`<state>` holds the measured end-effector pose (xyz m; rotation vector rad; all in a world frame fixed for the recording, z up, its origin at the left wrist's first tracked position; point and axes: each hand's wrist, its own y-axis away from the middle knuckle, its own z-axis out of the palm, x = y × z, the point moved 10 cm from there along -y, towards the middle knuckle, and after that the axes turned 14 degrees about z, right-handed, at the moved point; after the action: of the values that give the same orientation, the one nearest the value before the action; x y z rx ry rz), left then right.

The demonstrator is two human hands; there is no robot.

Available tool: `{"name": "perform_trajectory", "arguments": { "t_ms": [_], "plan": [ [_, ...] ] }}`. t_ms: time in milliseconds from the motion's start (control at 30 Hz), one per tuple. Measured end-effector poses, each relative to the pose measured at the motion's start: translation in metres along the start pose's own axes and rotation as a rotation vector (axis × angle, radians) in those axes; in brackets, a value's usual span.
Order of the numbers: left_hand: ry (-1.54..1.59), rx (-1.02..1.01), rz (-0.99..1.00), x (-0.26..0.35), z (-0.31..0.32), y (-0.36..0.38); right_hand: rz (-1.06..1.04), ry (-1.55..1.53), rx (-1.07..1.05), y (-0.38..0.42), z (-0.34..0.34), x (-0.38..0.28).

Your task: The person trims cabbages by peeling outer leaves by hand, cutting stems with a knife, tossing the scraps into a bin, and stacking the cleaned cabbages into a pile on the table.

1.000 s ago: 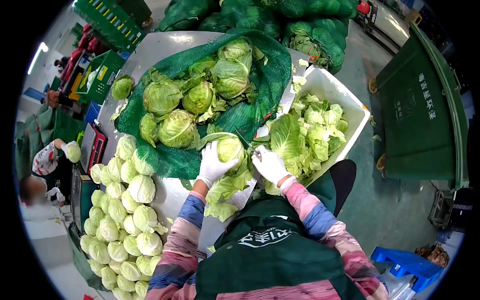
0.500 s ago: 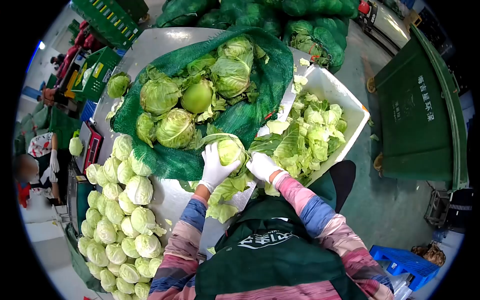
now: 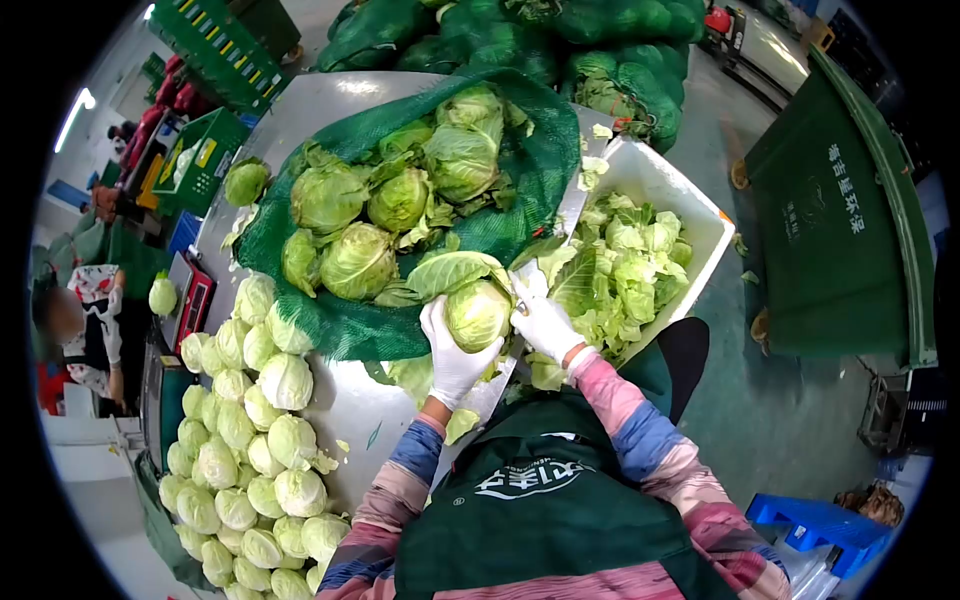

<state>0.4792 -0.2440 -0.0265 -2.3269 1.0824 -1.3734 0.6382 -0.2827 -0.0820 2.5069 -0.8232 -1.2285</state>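
My left hand [image 3: 455,357], in a white glove, is wrapped round the lower left side of a cabbage [image 3: 477,316] at the table's near edge. My gloved right hand [image 3: 545,318] is closed at the cabbage's right side; a small dark thing shows between its fingers, too small to name. A loose outer leaf [image 3: 452,270] sticks out over the top of the cabbage. Just beyond lies an open green mesh bag [image 3: 370,332] with several untrimmed cabbages [image 3: 357,260] on it. Right of my hands, a white box [image 3: 703,215] holds torn leaves [image 3: 633,270].
Pale cabbages [image 3: 285,382] are piled at the left, beside a red scale [image 3: 196,302]. Another person [image 3: 95,320] is at the far left. Full mesh bags [image 3: 480,40] lie beyond the metal table [image 3: 350,410]. A large green bin [image 3: 840,210] stands at the right.
The held cabbage has turned and an outer leaf now stands away from it. My left hand has moved down under it, and my right hand has come up beside it. The view has shifted slightly.
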Motion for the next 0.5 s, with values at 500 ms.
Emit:
{"name": "perform_trajectory", "arguments": {
  "t_ms": [500],
  "plan": [
    [-0.022,-0.264,-0.138,-0.028,0.024,0.01,0.351,-0.221,0.427,-0.035,-0.086,0.146]
  ]
}}
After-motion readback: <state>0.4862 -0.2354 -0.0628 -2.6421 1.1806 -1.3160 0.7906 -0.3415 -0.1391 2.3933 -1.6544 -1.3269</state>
